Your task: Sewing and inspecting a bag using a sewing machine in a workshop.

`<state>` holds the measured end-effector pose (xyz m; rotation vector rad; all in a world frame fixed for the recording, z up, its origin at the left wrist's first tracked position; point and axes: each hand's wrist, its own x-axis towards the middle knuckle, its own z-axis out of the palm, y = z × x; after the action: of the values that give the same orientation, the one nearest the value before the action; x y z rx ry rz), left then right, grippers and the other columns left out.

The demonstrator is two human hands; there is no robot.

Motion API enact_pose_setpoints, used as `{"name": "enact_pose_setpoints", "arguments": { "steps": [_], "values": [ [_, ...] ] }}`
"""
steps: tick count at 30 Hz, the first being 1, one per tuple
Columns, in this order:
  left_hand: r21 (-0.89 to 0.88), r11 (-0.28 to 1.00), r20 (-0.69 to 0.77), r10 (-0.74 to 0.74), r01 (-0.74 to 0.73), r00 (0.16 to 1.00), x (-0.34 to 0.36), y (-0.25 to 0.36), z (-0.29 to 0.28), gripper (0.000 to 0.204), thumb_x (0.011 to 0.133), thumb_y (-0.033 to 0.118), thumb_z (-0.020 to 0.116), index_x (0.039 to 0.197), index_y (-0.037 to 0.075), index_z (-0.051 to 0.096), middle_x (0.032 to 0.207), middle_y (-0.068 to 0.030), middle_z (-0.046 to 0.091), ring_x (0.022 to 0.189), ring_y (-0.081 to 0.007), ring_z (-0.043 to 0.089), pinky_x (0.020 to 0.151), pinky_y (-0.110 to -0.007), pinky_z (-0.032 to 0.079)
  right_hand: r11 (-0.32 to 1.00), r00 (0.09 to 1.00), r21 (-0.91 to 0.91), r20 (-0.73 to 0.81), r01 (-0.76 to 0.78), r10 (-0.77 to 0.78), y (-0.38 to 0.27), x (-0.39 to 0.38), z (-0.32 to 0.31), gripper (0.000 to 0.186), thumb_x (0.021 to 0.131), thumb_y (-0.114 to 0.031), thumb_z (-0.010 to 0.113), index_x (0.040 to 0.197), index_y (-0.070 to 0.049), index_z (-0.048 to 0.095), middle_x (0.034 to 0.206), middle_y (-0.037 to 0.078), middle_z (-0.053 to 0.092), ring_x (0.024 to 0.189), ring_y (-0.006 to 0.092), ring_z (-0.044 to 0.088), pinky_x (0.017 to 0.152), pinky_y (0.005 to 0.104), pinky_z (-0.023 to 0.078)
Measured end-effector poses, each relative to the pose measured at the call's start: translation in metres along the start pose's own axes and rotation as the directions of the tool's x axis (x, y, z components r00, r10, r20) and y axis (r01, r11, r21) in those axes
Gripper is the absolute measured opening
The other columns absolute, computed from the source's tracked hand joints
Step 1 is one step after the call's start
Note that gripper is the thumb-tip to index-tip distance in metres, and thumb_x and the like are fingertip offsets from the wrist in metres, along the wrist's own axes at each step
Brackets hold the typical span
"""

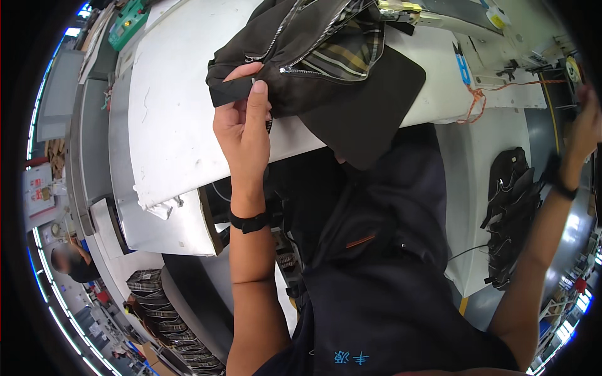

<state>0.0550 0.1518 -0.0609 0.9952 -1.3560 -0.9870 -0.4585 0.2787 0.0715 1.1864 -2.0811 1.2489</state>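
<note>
My left hand pinches a narrow dark fabric piece at the left end of a dark garment with silver zips and plaid lining. A broad, dark flap hangs over the front edge of the white table toward my body. My right hand is raised at the far right rim, away from the garment; its fingers are blurred at the picture's edge. Blue snips lie right of the garment, tied to an orange cord.
A pile of dark garments lies on the lower right surface. Folded plaid pieces are stacked at lower left. A green case stands at upper left. Another person is at the far left.
</note>
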Motion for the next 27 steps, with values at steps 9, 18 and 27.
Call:
{"name": "enact_pose_setpoints", "arguments": {
  "steps": [9,18,27],
  "values": [
    [-0.087,0.993,0.152,-0.066,0.079,0.986,0.004,-0.006,-0.012,0.027,0.099,0.009,0.068,0.124,0.001,0.065,0.085,0.0032,0.059,0.071,-0.004,0.052,0.065,-0.02,0.043,0.888,0.809,-0.062,0.445,0.456,-0.384,-0.007,-0.162,0.147,0.023,0.1,-0.011,0.058,0.116,0.002,0.068,0.112,0.019,0.07,0.103,0.0387,0.066,0.093,0.0426,0.052],
    [-0.023,0.999,0.197,-0.03,0.035,0.98,-0.003,-0.015,-0.006,0.049,0.085,-0.003,0.08,0.132,0.001,0.064,0.126,-0.0021,0.06,0.08,-0.0022,0.048,0.074,-0.019,0.043,0.752,0.709,-0.139,0.477,0.644,-0.519,-0.011,-0.133,0.176,0.031,0.09,-0.007,0.058,0.119,0.002,0.065,0.101,0.02,0.069,0.098,0.0376,0.067,0.089,0.0476,0.054],
    [0.069,0.998,0.168,-0.014,0.003,0.986,-0.001,-0.027,-0.002,0.038,0.087,0.001,0.079,0.124,0.003,0.069,0.129,-0.0026,0.063,0.084,-0.0029,0.051,0.076,-0.019,0.044,0.977,0.704,0.213,0.698,-0.031,-0.13,-0.038,-0.139,0.154,0.032,0.1,-0.015,0.052,0.123,0.003,0.066,0.098,0.011,0.07,0.09,0.0176,0.064,0.083,0.031,0.051]
  ]
}}
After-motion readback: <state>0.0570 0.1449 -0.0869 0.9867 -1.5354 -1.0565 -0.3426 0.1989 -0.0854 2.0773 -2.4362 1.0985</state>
